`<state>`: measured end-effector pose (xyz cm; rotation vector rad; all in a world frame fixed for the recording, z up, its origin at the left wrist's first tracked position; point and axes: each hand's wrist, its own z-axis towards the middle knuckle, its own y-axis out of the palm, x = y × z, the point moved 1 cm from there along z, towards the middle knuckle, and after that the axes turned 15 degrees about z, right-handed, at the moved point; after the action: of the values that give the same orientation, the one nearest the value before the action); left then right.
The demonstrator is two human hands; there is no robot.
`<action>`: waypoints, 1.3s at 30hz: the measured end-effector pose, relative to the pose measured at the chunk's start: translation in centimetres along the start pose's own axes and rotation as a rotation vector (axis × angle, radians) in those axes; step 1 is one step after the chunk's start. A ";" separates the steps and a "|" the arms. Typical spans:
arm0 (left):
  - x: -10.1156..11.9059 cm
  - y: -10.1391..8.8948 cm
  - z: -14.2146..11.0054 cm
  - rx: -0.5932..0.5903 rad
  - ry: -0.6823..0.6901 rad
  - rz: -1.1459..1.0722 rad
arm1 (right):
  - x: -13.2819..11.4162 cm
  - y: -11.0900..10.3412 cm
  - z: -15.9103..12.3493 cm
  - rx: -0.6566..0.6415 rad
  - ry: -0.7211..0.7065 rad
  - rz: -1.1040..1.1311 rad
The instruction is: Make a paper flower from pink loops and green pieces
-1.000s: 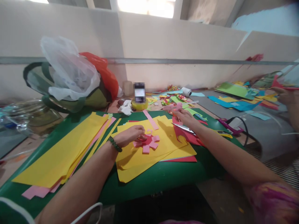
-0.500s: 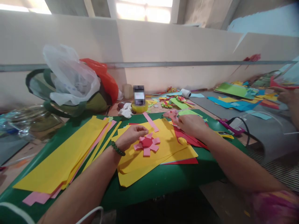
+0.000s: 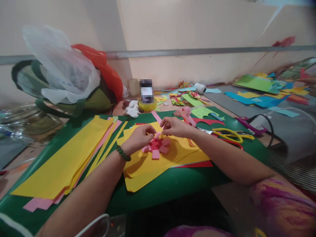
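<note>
A paper flower (image 3: 155, 154) with a red centre and several folded pink petals lies on stacked yellow sheets (image 3: 138, 179). My left hand (image 3: 140, 138), wearing a green bead bracelet, has its fingers curled together at the flower's upper left petals; the exact contact is partly hidden. From the other side, my right hand (image 3: 175, 127) reaches over the top petal, its thumb and forefinger bent and apart with nothing visible between them. Just behind that hand rests a pink glue gun (image 3: 185, 114). A loose pink strip (image 3: 155, 116) lies beyond the flower.
Yellow-handled scissors (image 3: 228, 134) and red-handled scissors (image 3: 237, 144) lie by my right forearm. Yellow strips (image 3: 61, 158) are stacked on the left of the green surface (image 3: 172, 191). A bag (image 3: 98, 98) stands behind; a blurred jar (image 3: 146, 93) sits on yellow tape (image 3: 147, 106).
My right hand has let go of the glue gun and moved left to the flower. My left hand stays beside the petals. The view has tilted downward.
</note>
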<state>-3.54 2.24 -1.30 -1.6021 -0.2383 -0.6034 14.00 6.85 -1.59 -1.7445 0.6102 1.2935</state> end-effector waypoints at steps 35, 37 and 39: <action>2.3 1.1 -1.5 -0.226 0.311 0.773 | 0.4 -1.0 0.1 0.169 -0.055 -0.380; 2.1 1.2 -1.6 -0.212 0.325 0.758 | 0.4 -1.4 0.1 0.138 -0.026 -0.376; 1.9 1.2 -1.5 -0.202 0.328 0.754 | 0.6 -1.6 0.2 0.082 0.007 -0.381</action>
<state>-1.73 0.20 -1.37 -1.6048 0.6657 -0.2899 15.40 7.87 -1.64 -1.6978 0.3086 0.9829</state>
